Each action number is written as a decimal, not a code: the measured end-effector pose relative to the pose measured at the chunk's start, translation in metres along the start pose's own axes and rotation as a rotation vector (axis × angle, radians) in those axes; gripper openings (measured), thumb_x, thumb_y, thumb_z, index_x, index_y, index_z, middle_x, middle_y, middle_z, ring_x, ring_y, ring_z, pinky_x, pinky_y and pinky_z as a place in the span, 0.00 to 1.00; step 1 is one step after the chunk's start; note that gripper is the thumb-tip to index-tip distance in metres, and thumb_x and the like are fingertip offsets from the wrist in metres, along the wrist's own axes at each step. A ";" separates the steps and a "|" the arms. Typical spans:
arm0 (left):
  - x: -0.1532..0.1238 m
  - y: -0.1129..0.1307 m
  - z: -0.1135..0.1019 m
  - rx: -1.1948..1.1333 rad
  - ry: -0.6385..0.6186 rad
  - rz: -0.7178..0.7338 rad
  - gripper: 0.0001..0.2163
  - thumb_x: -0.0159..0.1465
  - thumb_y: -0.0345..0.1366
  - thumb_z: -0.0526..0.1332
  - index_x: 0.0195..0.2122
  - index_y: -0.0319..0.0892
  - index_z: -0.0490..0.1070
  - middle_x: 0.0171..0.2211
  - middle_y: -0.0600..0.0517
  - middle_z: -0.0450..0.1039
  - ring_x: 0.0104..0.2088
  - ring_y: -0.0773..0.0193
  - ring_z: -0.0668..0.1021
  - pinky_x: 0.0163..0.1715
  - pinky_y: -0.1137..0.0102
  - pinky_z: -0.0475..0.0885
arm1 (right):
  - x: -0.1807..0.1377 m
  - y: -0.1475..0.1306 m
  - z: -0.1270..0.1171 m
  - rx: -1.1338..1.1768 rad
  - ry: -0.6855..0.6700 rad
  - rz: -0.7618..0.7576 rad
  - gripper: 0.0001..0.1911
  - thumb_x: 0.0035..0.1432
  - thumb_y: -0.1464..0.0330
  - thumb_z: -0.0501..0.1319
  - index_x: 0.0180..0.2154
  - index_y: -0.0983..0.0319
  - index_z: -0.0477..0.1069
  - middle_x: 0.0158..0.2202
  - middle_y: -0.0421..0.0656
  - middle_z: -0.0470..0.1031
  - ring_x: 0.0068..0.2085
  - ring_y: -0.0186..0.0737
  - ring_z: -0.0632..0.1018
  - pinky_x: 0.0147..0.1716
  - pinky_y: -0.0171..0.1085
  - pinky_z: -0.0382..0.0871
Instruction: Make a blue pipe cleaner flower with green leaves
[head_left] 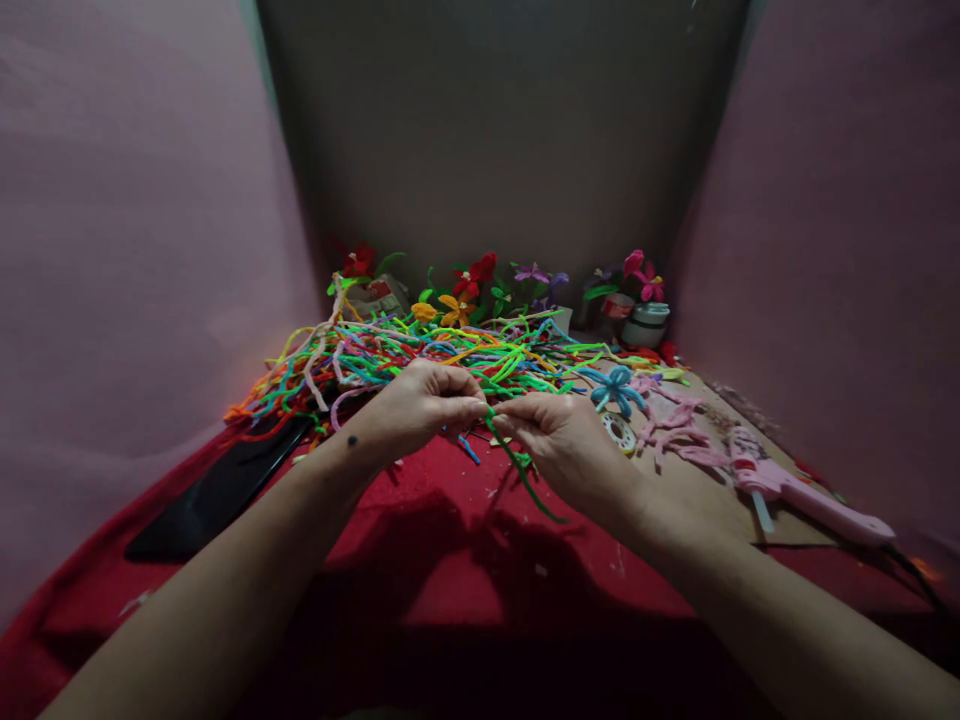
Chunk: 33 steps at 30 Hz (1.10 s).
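Note:
My left hand point(424, 405) and my right hand point(559, 440) meet over the red cloth point(420, 560), both pinched on one green pipe cleaner point(525, 475). Its free end trails down and right below my right hand. Just behind the hands lies a big tangle of coloured pipe cleaners point(420, 355). A blue pipe-cleaner flower point(615, 388) rests right of my right hand, beside a small tape roll point(619, 432).
Finished pipe-cleaner flowers point(472, 285) stand along the back wall, with a small pot point(645, 322) at the right. A pink glue gun point(802, 492) and pink pipe-cleaner pieces point(675, 430) lie on cardboard at right. A black flat object point(217, 490) lies at left.

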<state>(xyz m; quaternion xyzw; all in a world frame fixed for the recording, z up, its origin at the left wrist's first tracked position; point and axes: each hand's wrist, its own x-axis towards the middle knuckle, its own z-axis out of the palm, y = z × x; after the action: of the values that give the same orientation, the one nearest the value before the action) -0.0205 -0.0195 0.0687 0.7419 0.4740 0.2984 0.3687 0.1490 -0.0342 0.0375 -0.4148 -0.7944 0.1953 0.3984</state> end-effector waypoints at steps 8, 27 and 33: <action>0.002 -0.004 0.002 -0.055 0.031 0.026 0.08 0.52 0.37 0.62 0.25 0.37 0.73 0.20 0.54 0.69 0.23 0.70 0.69 0.25 0.75 0.63 | 0.011 -0.001 -0.010 0.240 -0.257 0.223 0.12 0.51 0.71 0.60 0.18 0.66 0.73 0.14 0.34 0.63 0.18 0.26 0.60 0.20 0.30 0.52; -0.001 -0.001 0.014 -0.159 0.221 0.068 0.05 0.55 0.32 0.59 0.24 0.35 0.70 0.17 0.59 0.65 0.18 0.76 0.65 0.18 0.80 0.58 | 0.015 -0.002 0.004 0.591 -0.171 0.378 0.11 0.51 0.70 0.59 0.21 0.69 0.73 0.20 0.43 0.75 0.21 0.29 0.71 0.24 0.31 0.63; 0.002 -0.004 0.021 -0.231 0.340 0.068 0.05 0.55 0.32 0.60 0.25 0.35 0.69 0.17 0.58 0.65 0.18 0.75 0.65 0.18 0.80 0.60 | 0.017 0.007 0.014 0.874 -0.225 0.493 0.08 0.51 0.72 0.59 0.23 0.69 0.72 0.19 0.41 0.73 0.19 0.29 0.72 0.24 0.31 0.66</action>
<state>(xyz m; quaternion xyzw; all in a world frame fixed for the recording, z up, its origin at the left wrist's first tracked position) -0.0058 -0.0222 0.0538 0.6493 0.4666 0.4838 0.3557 0.1358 -0.0162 0.0328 -0.3610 -0.5549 0.6408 0.3888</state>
